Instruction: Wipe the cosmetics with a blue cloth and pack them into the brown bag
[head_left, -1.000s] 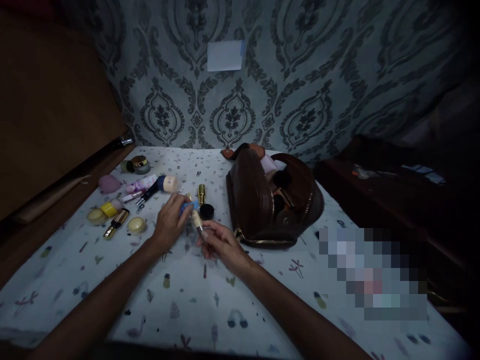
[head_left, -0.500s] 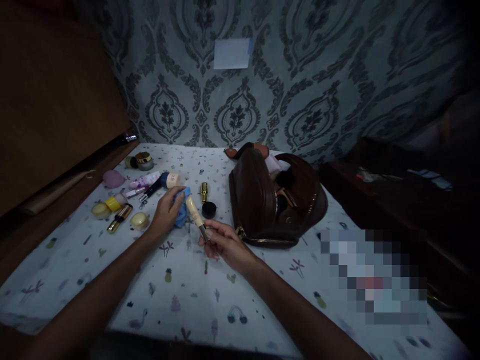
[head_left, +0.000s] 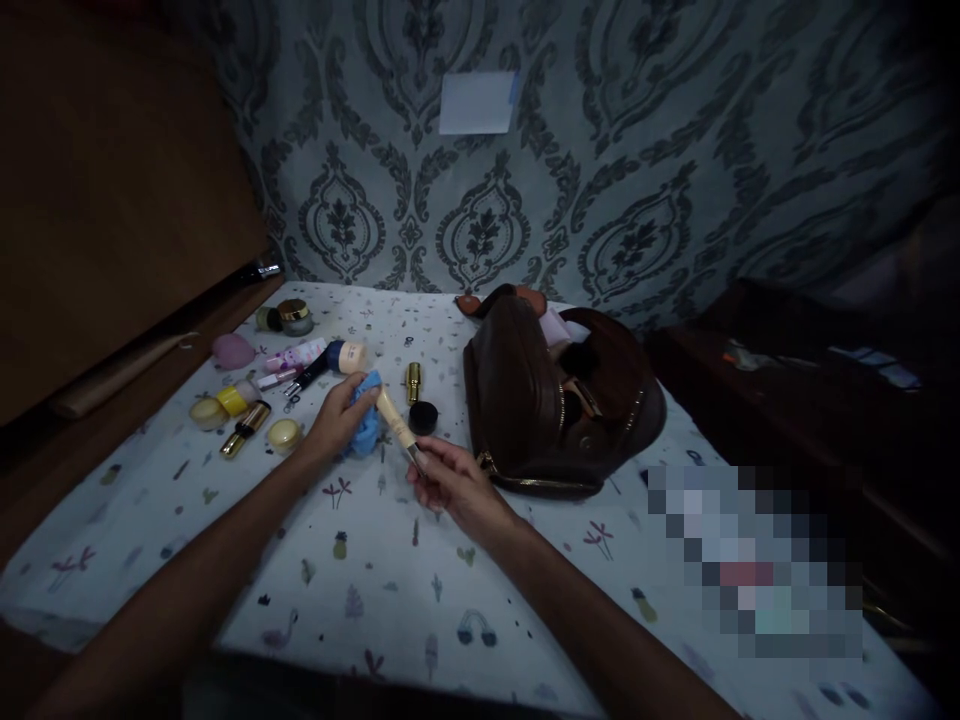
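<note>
My left hand (head_left: 334,420) is closed around a blue cloth (head_left: 365,426), which it presses against the upper end of a cream-coloured makeup stick (head_left: 395,422). My right hand (head_left: 448,482) pinches the lower, metal end of that stick, which slants up to the left. Both hands hover just above a bed sheet with small prints (head_left: 390,590). An open brown leather bag (head_left: 559,400) lies just right of my hands, with items showing inside.
Several cosmetics lie left of my hands: a gold lipstick (head_left: 244,430), yellow jars (head_left: 283,434), a pink sponge (head_left: 232,350), tubes and a gold-lidded jar (head_left: 294,316). A gold tube (head_left: 412,382) and a black cap (head_left: 424,416) sit beside the bag. A wooden headboard stands left, dark furniture right.
My left hand has slid the blue cloth up along the stick, from its middle to its top end. My right hand keeps its hold. The view has shifted slightly.
</note>
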